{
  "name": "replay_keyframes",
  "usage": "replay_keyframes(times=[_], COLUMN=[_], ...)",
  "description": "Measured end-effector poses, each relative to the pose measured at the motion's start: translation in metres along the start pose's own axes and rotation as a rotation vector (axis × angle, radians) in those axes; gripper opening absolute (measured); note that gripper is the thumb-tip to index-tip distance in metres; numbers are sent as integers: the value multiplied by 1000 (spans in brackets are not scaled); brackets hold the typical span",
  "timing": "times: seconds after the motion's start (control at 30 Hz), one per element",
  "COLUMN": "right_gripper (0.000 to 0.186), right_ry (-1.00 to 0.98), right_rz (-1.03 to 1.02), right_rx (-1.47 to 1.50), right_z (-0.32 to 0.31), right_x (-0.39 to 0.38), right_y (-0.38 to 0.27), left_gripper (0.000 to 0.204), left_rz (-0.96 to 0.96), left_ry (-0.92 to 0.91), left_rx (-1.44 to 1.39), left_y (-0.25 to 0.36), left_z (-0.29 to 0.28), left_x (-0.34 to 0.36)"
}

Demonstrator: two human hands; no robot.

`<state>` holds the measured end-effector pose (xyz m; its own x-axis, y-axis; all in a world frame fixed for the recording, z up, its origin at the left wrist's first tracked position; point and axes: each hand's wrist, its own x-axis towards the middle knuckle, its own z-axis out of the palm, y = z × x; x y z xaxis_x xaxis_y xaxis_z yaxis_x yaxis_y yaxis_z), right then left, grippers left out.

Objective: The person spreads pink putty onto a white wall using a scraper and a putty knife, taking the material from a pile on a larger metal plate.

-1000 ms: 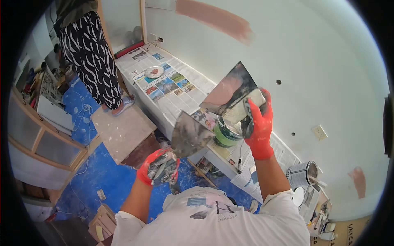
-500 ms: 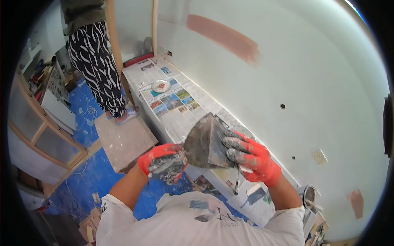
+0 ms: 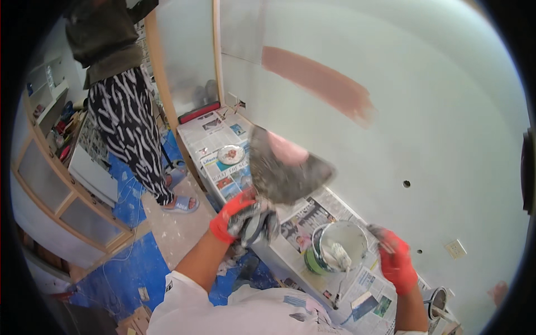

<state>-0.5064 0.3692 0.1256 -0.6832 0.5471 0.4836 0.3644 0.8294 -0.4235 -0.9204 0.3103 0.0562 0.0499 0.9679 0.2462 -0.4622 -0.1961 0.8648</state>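
My left hand, in a red glove with a grey, smeared palm, is closed around the handle of a wide scraper. The scraper's dark trapezoid blade fans out above the hand, slightly blurred, with a pink patch near its upper edge. To the right, my right hand, in a matching glove, is held near the wall with its fingers curled. Whatever is between those fingers, I cannot make out. Between my hands a paint can stands on the newspaper, with a whitish paint roller in its mouth.
Newspaper covers a long ledge along the pale wall, which bears a pinkish-brown stripe. A small plate lies on the ledge. Another person stands on a board at left. A second can is at lower right.
My right hand has come away from the blade and moved right and down. My left hand has shifted right with the scraper, whose blade has turned. The paint can is now uncovered to view.
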Motion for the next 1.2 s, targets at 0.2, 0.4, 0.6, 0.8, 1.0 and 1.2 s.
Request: replay_keyframes(times=[0.2, 0.4, 0.6, 0.8, 1.0, 1.2], right_gripper=[42, 45, 45, 51, 66, 76], right_ry=[888, 1014, 815, 524, 458, 404], right_rz=[588, 840, 1114, 1210, 1198, 1201], right_rx=[232, -14, -327, -770, -777, -813], right_z=[11, 45, 75, 74, 84, 81], right_x=[-46, -90, -192, -237, -221, -210], right_y=[50, 71, 93, 97, 88, 88], left_gripper=[56, 43, 41, 33, 30, 21], left_rz=[393, -5, 7, -38, -119, -106], left_ry=[106, 310, 315, 253, 237, 252], left_rx=[617, 404, 525, 573, 602, 575], left_y=[29, 111, 134, 156, 172, 162], left_z=[-156, -218, -222, -231, -249, -243], left_x=[187, 352, 425, 474, 504, 527])
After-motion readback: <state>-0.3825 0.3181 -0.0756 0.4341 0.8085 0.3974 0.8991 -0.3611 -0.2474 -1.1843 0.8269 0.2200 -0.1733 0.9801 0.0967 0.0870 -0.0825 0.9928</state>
